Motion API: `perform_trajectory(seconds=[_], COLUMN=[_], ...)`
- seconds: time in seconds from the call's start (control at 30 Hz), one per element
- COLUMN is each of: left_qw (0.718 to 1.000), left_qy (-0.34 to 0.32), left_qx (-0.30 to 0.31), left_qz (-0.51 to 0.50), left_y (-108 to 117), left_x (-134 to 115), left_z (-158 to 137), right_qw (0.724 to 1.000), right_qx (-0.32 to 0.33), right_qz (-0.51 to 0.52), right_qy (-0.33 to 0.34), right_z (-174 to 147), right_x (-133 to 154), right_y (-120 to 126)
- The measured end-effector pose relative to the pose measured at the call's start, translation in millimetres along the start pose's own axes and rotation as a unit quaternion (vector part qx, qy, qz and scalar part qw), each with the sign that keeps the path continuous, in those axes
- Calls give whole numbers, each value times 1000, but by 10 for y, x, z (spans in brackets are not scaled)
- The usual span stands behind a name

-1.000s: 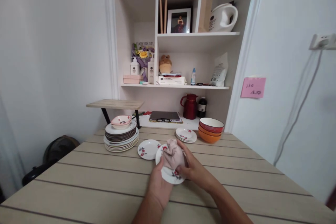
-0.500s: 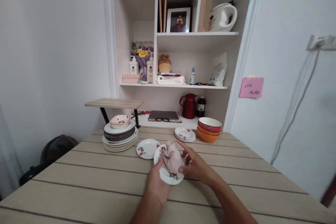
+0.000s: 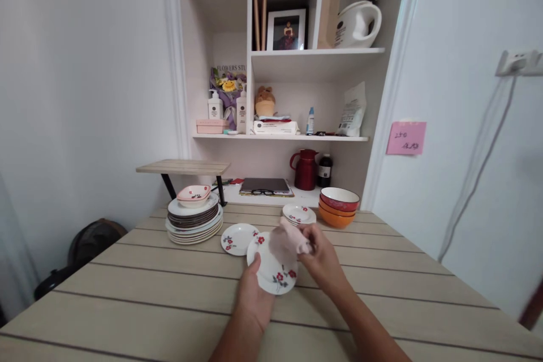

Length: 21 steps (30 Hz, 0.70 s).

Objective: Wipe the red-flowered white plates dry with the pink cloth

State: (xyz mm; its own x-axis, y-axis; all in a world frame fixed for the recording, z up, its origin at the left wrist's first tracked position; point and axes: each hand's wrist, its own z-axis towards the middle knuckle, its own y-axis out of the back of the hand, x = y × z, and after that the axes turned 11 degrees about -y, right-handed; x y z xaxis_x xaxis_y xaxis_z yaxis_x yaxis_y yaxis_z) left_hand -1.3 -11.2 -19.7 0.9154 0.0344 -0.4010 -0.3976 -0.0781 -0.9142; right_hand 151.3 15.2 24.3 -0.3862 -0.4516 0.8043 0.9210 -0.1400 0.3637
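Observation:
My left hand point(image 3: 255, 294) grips the lower left edge of a white plate point(image 3: 271, 266) with red flowers, thumb on top, and holds it tilted above the table. Bunched in my right hand point(image 3: 319, 254) is a pale pink cloth point(image 3: 292, 237), which covers the plate's upper right edge; whether it touches the surface I cannot tell. Just behind and to the left lies another flowered plate point(image 3: 238, 239) on the table. A small stack of matching plates point(image 3: 298, 214) sits farther back, partly hidden by the cloth.
At the table's left stands a tall stack of plates point(image 3: 194, 233) topped by pink-rimmed square bowls point(image 3: 194, 194), near a small wooden riser point(image 3: 184, 167). Stacked round bowls point(image 3: 338, 209) are at the back right. Behind the table, a shelf holds a laptop point(image 3: 265, 185) and a red jug point(image 3: 305, 171).
My right hand has gathered the cloth and lifted it toward the plate's upper right, uncovering the plate's middle and lower flowers. My left hand keeps its hold.

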Motion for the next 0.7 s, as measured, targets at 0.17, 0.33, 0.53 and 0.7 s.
perform_trajectory(seconds=[0.17,0.33,0.53,0.7], left_qw=[1000,1000,1000,999], left_qy=[8,2,-8,14], left_qx=[28,6,27,41], left_qz=[-6,-6,-7,0], left_y=[6,-75,-74,-79], left_x=[-5,-26,-58,-51], left_z=[-9,-29,-50,-74], right_qw=[962,950,975,978], right_qx=[-9,132,153,150], right_qz=[-270,-272,-153,-140], right_qy=[37,73,39,42], right_z=[-11,-121,-167,-134], right_x=[-17,42,23,-8], right_y=[-64,-231,-218,-235])
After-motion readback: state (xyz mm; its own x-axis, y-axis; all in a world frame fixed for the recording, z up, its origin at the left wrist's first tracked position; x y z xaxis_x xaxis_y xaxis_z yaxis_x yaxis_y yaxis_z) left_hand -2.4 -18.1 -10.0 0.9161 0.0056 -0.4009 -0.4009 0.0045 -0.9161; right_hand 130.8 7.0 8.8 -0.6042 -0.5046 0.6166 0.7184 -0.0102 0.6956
